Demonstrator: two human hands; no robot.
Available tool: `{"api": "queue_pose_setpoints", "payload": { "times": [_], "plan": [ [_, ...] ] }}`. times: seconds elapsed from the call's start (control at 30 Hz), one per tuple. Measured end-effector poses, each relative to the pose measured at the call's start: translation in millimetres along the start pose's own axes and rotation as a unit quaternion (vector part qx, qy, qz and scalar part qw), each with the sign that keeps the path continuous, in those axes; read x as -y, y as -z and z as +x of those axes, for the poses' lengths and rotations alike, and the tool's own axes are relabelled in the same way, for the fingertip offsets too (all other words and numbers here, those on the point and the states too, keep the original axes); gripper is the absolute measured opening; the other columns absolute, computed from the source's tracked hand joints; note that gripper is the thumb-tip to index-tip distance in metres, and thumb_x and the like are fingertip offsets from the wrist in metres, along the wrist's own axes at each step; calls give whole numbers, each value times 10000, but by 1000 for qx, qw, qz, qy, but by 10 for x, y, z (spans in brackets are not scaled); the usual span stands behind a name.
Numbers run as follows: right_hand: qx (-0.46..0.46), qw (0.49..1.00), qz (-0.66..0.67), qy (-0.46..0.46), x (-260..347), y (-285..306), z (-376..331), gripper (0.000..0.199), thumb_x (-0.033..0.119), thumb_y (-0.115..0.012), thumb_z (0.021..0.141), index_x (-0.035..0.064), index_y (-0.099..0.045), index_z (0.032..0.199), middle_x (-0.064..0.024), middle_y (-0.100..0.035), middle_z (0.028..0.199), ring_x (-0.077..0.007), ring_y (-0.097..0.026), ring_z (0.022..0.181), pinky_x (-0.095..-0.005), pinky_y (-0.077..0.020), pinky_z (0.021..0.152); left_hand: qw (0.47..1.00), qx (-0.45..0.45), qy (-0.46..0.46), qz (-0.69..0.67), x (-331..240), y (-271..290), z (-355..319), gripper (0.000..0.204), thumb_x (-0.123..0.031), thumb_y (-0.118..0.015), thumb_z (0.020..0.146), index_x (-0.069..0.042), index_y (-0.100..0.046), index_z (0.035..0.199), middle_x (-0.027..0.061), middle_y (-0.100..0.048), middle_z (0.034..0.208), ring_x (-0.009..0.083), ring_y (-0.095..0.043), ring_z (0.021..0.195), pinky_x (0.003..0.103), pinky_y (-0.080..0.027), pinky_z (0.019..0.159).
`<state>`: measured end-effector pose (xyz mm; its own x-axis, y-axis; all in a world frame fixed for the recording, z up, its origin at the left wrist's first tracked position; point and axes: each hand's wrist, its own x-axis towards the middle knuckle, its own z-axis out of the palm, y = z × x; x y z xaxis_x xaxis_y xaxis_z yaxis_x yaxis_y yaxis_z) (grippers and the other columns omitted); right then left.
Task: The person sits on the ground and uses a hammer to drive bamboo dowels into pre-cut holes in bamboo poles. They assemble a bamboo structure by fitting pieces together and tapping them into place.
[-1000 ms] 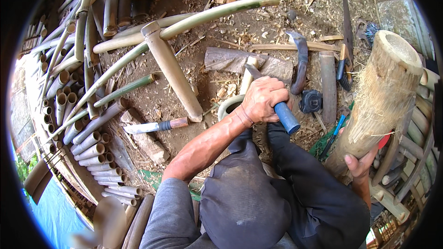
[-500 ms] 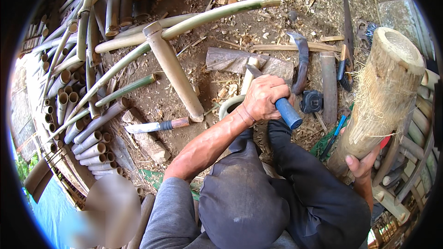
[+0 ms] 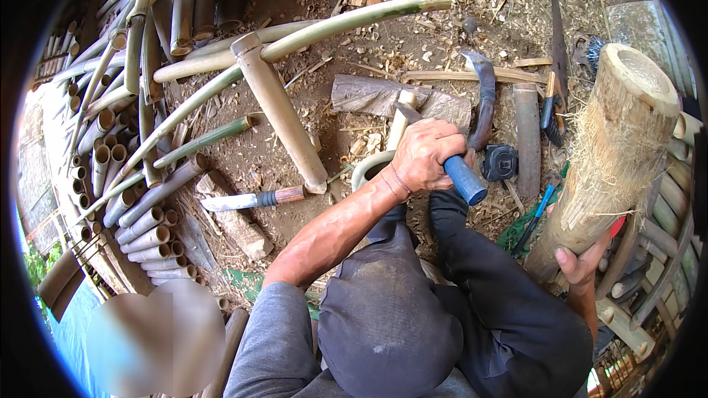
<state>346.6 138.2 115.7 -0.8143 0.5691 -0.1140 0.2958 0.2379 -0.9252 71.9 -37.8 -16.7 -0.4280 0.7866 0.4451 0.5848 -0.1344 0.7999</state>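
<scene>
Over the shavings-strewn ground (image 3: 442, 38), the left hand (image 3: 429, 155) is closed around a blue-handled tool (image 3: 466, 180), its handle jutting toward the lower right and its dark metal end reaching up beside a pale wooden stick (image 3: 398, 129). At the right side, the right hand (image 3: 579, 265) grips a thick pale log (image 3: 608, 162) near its lower end, thumb against the wood, most of the fingers hidden behind it. The log is tilted, its broad cut end uppermost and loose fibres fraying along its side. Between the hands lie a curved blade (image 3: 484, 103), a black boxy object (image 3: 500, 162) and, just beside that, a dark round length of wood (image 3: 527, 140). Farther up rests a long saw (image 3: 558, 37). Left of the left forearm, a knife (image 3: 254, 199) lies across a wooden block (image 3: 243, 228), near stacked bamboo tubes (image 3: 151, 239).
</scene>
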Motion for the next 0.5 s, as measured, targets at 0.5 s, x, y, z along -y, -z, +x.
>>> {"api": "queue_pose_setpoints", "payload": {
  "times": [0.5],
  "plan": [
    [177,958,-167,153,-4,-196,323,1023,300,-834,671,-48,-322,1485,-232,-542,1370,-323,-611,1187,-428,-495,1011,996,-4,76,-50,326,-99,147,334,-285,-797,684,-59,-689,904,130,-711,828,322,-700,735,404,-566,691]
  ]
}}
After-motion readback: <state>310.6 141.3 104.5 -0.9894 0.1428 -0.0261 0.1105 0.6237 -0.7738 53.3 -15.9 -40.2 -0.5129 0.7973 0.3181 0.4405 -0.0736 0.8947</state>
